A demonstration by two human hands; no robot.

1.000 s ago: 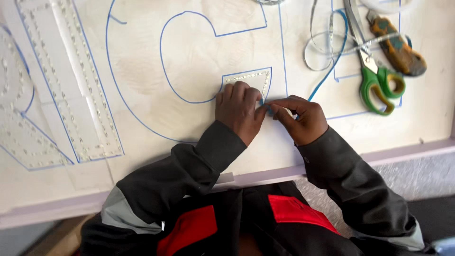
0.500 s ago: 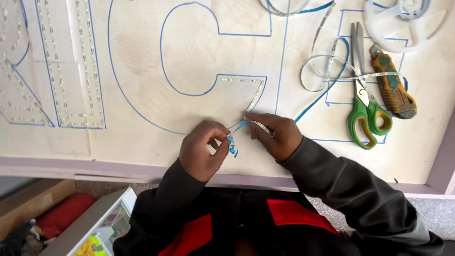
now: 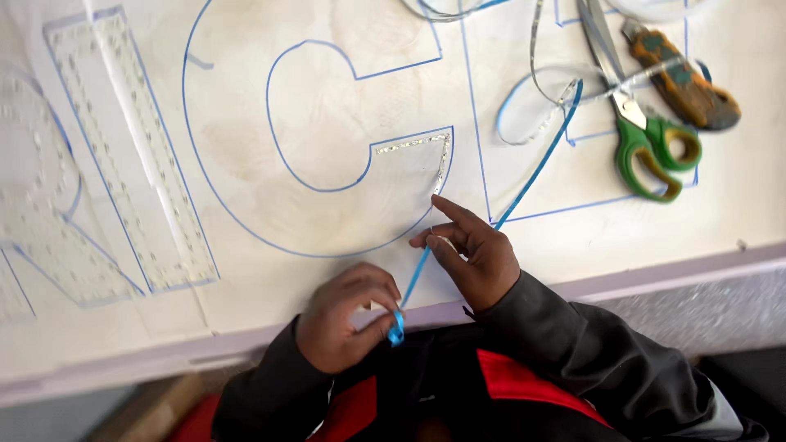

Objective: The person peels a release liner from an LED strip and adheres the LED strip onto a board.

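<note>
The left hand (image 3: 344, 315) sits at the near edge of the white surface (image 3: 246, 286), its fingers closed tight on the end of a thin blue strip (image 3: 524, 184) — the pinched end curls just below the thumb. From there the strip runs up and to the right, passing under the right hand (image 3: 475, 254) and on toward a loose loop of silvery tape (image 3: 532, 106). The right hand rests on the surface with its forefinger stretched out, the tip touching the lower end of a glittery strip (image 3: 442, 164) laid along the blue outline of a large letter (image 3: 246, 147); its other fingers are curled narrow around the blue strip. Green-handled scissors (image 3: 647, 143) lie well apart at upper right, beside an orange utility knife (image 3: 684, 86)
</note>
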